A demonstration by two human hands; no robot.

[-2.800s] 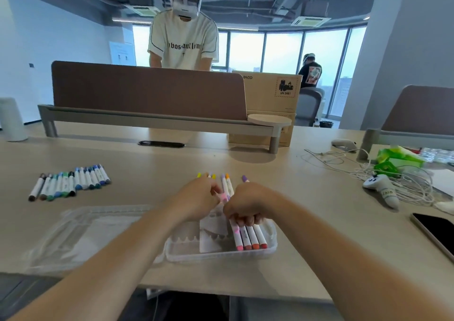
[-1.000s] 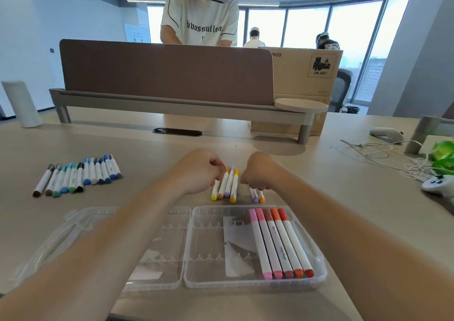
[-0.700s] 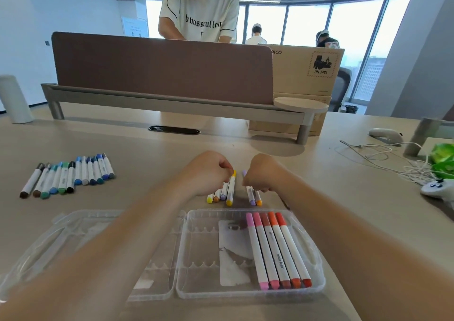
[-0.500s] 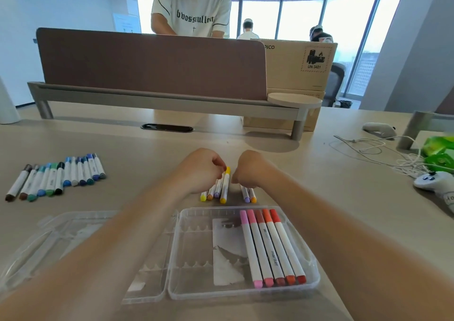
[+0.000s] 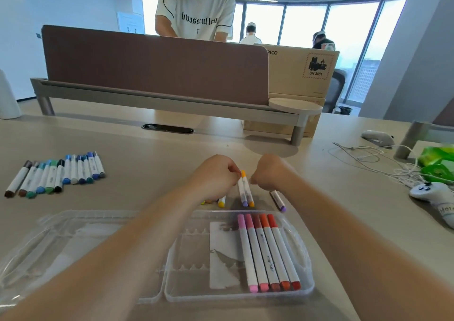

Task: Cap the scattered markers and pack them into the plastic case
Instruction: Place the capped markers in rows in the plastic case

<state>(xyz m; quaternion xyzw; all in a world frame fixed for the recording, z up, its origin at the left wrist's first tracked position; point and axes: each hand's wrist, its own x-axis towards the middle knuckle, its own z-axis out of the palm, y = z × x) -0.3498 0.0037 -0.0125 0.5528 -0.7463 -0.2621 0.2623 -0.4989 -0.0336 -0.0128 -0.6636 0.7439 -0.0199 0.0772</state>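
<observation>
As the left hand (image 5: 216,177) pinches markers (image 5: 246,194), case rim (image 5: 307,259) lies near.

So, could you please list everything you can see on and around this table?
plastic case: one, clear, open, near table edge.
packed markers: five, pink to red, right side of case.
loose markers: several, yellow, orange, purple, beyond case, partly hidden.
marker row: about twelve, blues, greens, browns, table left.
divider: one, brown, across table.
cardboard box: one, tan, behind divider.
controller: one, white, table right.
cables: white, tangled, table right.
green packet: one, right edge.
people: three, beyond divider.
left grip, right grip: bare hands, curled over loose markers; hold unclear.
</observation>
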